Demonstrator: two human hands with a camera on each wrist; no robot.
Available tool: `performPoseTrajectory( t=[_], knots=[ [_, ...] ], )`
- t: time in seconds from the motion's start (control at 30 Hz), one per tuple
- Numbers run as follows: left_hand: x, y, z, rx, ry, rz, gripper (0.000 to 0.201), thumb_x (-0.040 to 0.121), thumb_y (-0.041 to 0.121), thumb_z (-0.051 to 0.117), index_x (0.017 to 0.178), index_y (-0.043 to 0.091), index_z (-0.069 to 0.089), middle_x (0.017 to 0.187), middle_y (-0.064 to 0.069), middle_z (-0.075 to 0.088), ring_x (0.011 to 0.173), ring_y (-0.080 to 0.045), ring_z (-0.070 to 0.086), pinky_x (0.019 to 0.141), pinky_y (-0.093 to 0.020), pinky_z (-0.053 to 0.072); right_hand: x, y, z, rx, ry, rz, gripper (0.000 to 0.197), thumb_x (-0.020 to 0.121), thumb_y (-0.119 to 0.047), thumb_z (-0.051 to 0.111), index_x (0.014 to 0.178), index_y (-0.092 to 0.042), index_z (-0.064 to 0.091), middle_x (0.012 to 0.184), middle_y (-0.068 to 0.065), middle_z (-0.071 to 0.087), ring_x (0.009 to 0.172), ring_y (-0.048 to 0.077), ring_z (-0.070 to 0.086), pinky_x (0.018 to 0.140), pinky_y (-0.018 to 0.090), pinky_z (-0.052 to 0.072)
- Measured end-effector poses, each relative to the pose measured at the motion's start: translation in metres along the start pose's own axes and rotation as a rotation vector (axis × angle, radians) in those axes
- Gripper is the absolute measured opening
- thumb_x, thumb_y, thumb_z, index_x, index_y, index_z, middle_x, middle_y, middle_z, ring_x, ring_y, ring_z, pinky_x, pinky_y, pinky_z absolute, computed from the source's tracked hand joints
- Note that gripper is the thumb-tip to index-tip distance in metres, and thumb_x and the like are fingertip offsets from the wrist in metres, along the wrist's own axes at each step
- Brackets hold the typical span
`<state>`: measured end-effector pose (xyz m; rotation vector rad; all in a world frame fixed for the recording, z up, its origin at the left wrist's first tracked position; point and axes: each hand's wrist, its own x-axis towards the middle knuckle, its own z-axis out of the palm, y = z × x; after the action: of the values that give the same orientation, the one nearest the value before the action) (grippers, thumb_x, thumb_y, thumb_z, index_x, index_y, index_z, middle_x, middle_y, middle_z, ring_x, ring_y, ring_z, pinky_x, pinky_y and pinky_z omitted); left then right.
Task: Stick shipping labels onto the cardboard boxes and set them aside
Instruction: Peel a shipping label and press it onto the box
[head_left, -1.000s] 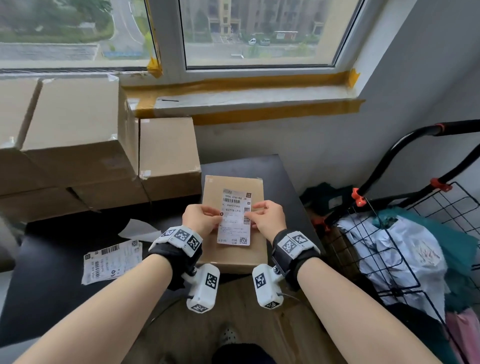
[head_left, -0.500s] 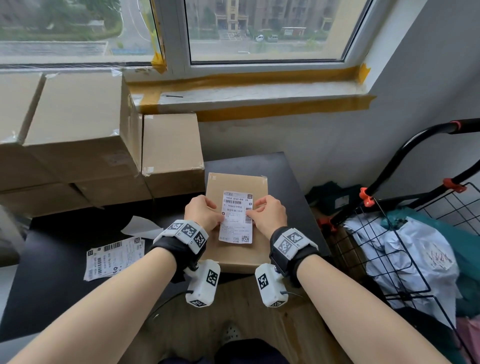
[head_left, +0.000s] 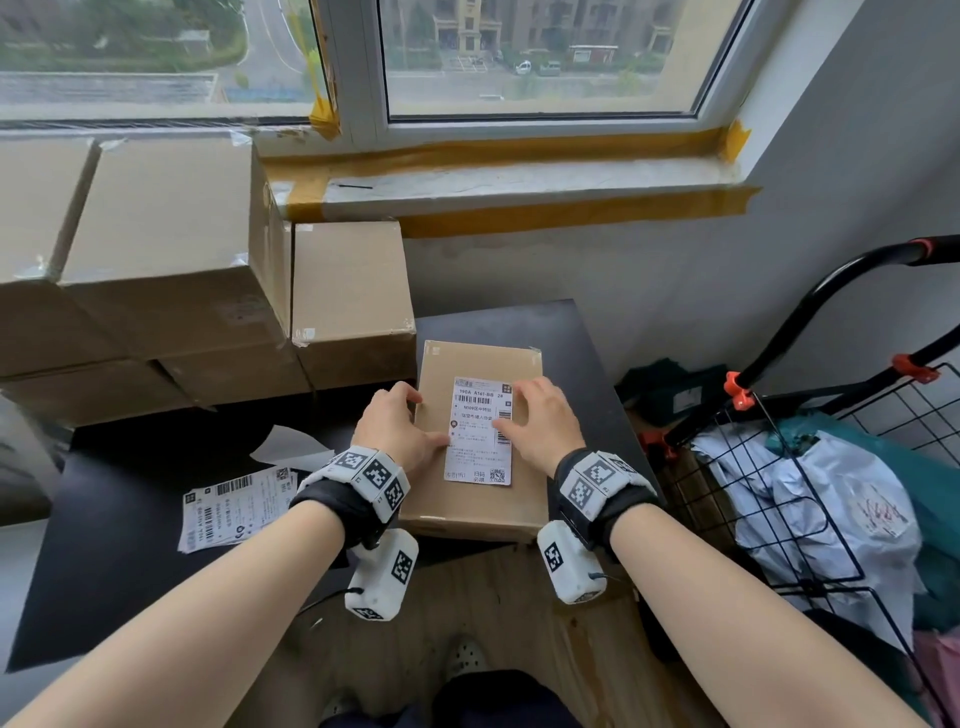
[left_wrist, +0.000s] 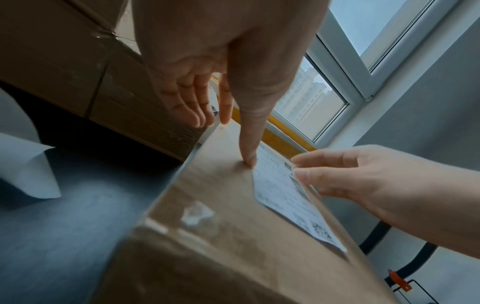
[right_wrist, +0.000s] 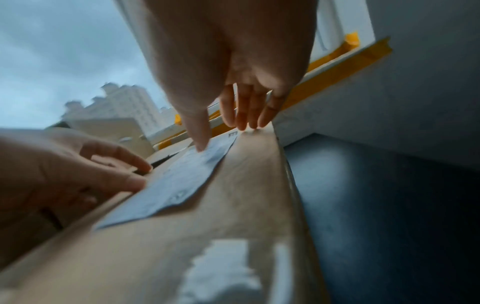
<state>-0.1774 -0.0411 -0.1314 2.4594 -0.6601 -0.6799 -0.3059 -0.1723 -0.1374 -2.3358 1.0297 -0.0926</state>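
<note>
A white shipping label (head_left: 479, 431) is shown lying flat on the top of a small cardboard box (head_left: 480, 506), which is set at the near edge of the dark surface (head_left: 576, 353). The label's left edge is pressed by the left hand (head_left: 395, 431), fingers straight and loosely spread; its right side is pressed by the right hand (head_left: 540, 423), fingers likewise extended. Larger boxes (head_left: 171, 270) are stacked beside it, and loose labels (head_left: 234, 506) lie to the left.

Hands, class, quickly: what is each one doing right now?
Left hand: open, thumb pressing the shipping label at its left edge on the cardboard box.
Right hand: open, fingers pressing the label's right side.
</note>
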Motion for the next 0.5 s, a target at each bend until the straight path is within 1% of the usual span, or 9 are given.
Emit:
performPoseTrajectory(
  t=[0.03,0.07,0.1,0.13,0.17,0.23,0.33,0.37,0.5],
  knots=[
    [0.000,-0.003,-0.001,-0.008,-0.002,0.015,0.062,0.064,0.036,0.081,0.117,0.024,0.052,0.114,-0.001,0.056,0.103,-0.019,0.056,0.088,-0.033,0.048,-0.001,-0.001,0.000,-0.065,-0.071,-0.074,0.059,0.089,-0.034,0.059,0.140,-0.013,0.038,0.146,0.002,0.038,0.137,0.021,0.032,0.110,0.035,0.029],
    [-0.001,-0.005,-0.003,-0.026,-0.010,0.026,0.064,0.065,0.034,0.081,0.121,0.024,0.051,0.118,-0.001,0.056,0.105,-0.019,0.056,0.089,-0.032,0.046,-0.002,-0.001,0.001,-0.143,-0.150,-0.124,0.064,0.092,-0.036,0.053,0.146,-0.012,0.027,0.156,0.001,0.023,0.145,0.020,0.017,0.117,0.035,0.019],
    [-0.002,-0.008,-0.004,-0.051,-0.023,0.034,0.067,0.066,0.030,0.081,0.125,0.024,0.050,0.120,-0.001,0.057,0.106,-0.018,0.056,0.089,-0.032,0.046,-0.003,-0.001,0.002,-0.222,-0.216,-0.151,0.068,0.095,-0.039,0.047,0.150,-0.013,0.016,0.159,0.001,0.009,0.147,0.017,0.005,0.120,0.035,0.009],
    [-0.002,-0.010,-0.005,-0.077,-0.041,0.044,0.071,0.067,0.027,0.081,0.130,0.024,0.047,0.122,0.000,0.058,0.104,-0.018,0.057,0.090,-0.031,0.046,-0.004,-0.001,0.003,-0.287,-0.256,-0.161,0.070,0.096,-0.041,0.041,0.151,-0.013,0.008,0.160,0.000,0.001,0.147,0.015,-0.002,0.120,0.034,0.003],
    [-0.003,-0.012,-0.005,-0.101,-0.064,0.050,0.075,0.068,0.024,0.081,0.133,0.024,0.045,0.123,0.000,0.059,0.100,-0.016,0.058,0.090,-0.031,0.047,-0.004,-0.001,0.005,-0.333,-0.279,-0.162,0.070,0.097,-0.043,0.037,0.151,-0.013,0.003,0.160,0.000,-0.004,0.147,0.013,-0.006,0.120,0.033,-0.001],
    [-0.001,-0.017,-0.003,-0.139,-0.109,0.047,0.076,0.067,0.020,0.082,0.134,0.019,0.047,0.126,-0.001,0.060,0.098,-0.015,0.060,0.092,-0.030,0.047,-0.005,-0.005,0.008,-0.373,-0.299,-0.160,0.070,0.098,-0.045,0.032,0.151,-0.014,-0.002,0.160,0.000,-0.008,0.147,0.012,-0.007,0.119,0.032,-0.004],
    [0.002,-0.024,0.000,-0.229,-0.166,0.018,0.073,0.066,0.018,0.083,0.131,0.013,0.052,0.129,-0.003,0.060,0.116,-0.016,0.057,0.103,-0.032,0.043,0.000,-0.016,0.013,-0.390,-0.325,-0.183,0.067,0.099,-0.043,0.028,0.150,-0.013,-0.002,0.160,0.000,-0.008,0.147,0.013,-0.005,0.120,0.033,-0.003],
    [0.004,-0.025,0.001,-0.257,-0.178,0.007,0.073,0.065,0.017,0.084,0.131,0.012,0.053,0.129,-0.003,0.060,0.119,-0.016,0.056,0.105,-0.033,0.042,0.003,-0.021,0.015,-0.389,-0.334,-0.195,0.066,0.099,-0.042,0.027,0.151,-0.013,-0.002,0.160,0.000,-0.007,0.147,0.013,-0.004,0.121,0.034,-0.002],
    [0.008,-0.031,0.005,-0.329,-0.199,0.002,0.073,0.065,0.015,0.083,0.132,0.012,0.053,0.129,-0.002,0.061,0.119,-0.014,0.056,0.106,-0.038,0.043,0.014,-0.038,0.022,-0.318,-0.364,-0.204,0.062,0.100,-0.039,0.028,0.151,-0.014,0.001,0.160,-0.002,-0.005,0.147,0.013,-0.001,0.120,0.033,0.004]
  ],
)
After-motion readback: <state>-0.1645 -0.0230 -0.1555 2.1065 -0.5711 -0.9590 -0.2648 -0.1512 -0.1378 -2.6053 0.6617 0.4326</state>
